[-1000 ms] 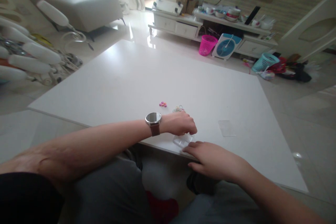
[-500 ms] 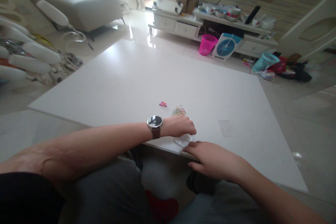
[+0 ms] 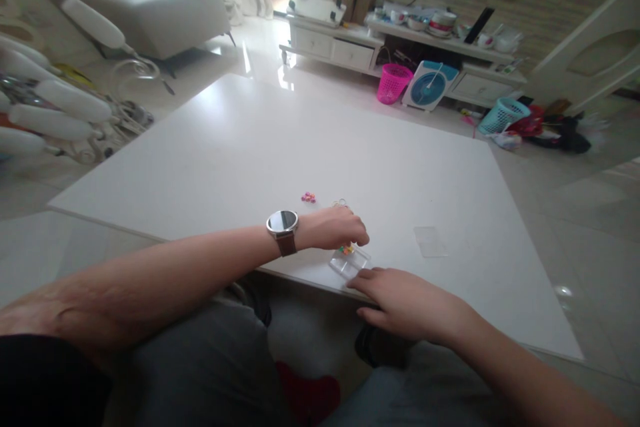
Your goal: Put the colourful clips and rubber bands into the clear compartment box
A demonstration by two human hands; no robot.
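Beyond and to the left of the clear box [image 3: 345, 265], a small cluster of pink beads [image 3: 309, 197] lies on the counter [image 3: 240, 147]. The left hand [image 3: 334, 228] hangs over the box's far edge, its grip curled with fingertips down; I cannot tell whether it holds anything. Beyond the box, rings [image 3: 341, 202] show past this hand, which hides most of them. The box stands uncovered, with coloured beads [image 3: 346, 249] apparently in its far part; it looks only partly filled, the pink beads and rings being outside. Glare and fingers make its dividers hard to read. The right hand [image 3: 400, 297] reaches the box's near right side, fingers loosely extended and thumb apart, clasping nothing visibly. Right of the box lies a clear flat piece [image 3: 430, 242], perhaps its lid, not on it.
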